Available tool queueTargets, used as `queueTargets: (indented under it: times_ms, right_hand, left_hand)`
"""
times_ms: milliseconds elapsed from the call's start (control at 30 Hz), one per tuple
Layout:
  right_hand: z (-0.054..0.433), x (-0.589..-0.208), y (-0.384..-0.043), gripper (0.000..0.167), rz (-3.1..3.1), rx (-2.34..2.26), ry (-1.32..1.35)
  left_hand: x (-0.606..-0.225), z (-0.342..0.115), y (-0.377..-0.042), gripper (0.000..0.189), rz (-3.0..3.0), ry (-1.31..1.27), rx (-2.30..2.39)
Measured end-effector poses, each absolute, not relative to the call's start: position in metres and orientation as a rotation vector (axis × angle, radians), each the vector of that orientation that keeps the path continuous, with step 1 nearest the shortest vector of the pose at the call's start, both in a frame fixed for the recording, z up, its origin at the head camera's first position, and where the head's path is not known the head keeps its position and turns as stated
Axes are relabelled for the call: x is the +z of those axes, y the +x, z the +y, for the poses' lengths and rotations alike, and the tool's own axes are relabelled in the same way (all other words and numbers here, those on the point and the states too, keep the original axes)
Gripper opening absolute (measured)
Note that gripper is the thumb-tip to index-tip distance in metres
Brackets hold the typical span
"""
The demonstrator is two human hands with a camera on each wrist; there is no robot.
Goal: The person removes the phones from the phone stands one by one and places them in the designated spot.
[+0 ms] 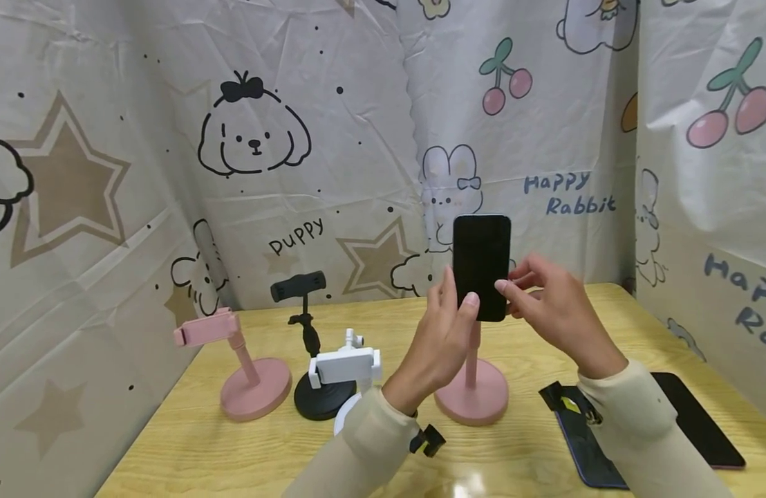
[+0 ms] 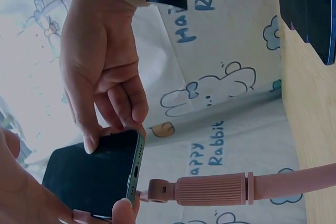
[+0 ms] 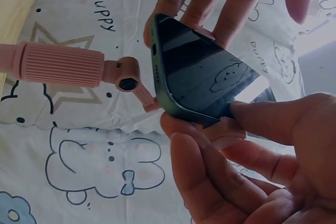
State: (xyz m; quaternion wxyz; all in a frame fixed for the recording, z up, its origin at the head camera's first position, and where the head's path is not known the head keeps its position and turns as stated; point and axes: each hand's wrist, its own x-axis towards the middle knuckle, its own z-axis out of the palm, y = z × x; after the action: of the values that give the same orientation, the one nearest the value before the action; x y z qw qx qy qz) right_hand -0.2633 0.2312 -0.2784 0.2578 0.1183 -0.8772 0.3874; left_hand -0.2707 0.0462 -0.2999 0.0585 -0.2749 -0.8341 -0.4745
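Observation:
A black-screened smartphone (image 1: pixel 481 256) stands upright at the top of a pink phone stand (image 1: pixel 472 398). My left hand (image 1: pixel 435 339) holds its left edge, thumb on the front near the bottom and fingers along the side and back. On the opposite edge, my right hand (image 1: pixel 554 315) pinches the phone low down, thumb on the screen side and fingers behind. The right wrist view shows a pink clamp jaw at that edge, among my right fingers, and the stand's ribbed neck (image 3: pixel 63 65) reaching toward the phone's back. Most of the holder is hidden behind the phone.
To the left stand another pink phone stand (image 1: pixel 255 391), a black one (image 1: pixel 323 398) and a white one (image 1: pixel 346 366). Two dark flat devices lie at the right: a blue-edged one (image 1: pixel 585 443), partly under my right forearm, and a larger one (image 1: pixel 700 422). Patterned curtains enclose the table.

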Motion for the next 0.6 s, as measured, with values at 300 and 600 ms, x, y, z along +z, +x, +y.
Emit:
queueTargets:
  times_ms: [300, 600]
  right_hand:
    - [0.224, -0.274, -0.252, 0.019, -2.446, 1.097, 0.385]
    - [0.216, -0.273, -0.245, 0.017, -2.464, 1.165, 0.465]
  left_hand:
    - [-0.302, 0.033, -0.251, 0.071, -2.518, -0.823, -1.371]
    - [-0.303, 0.021, -0.239, 0.071, -2.492, -0.836, -1.286]
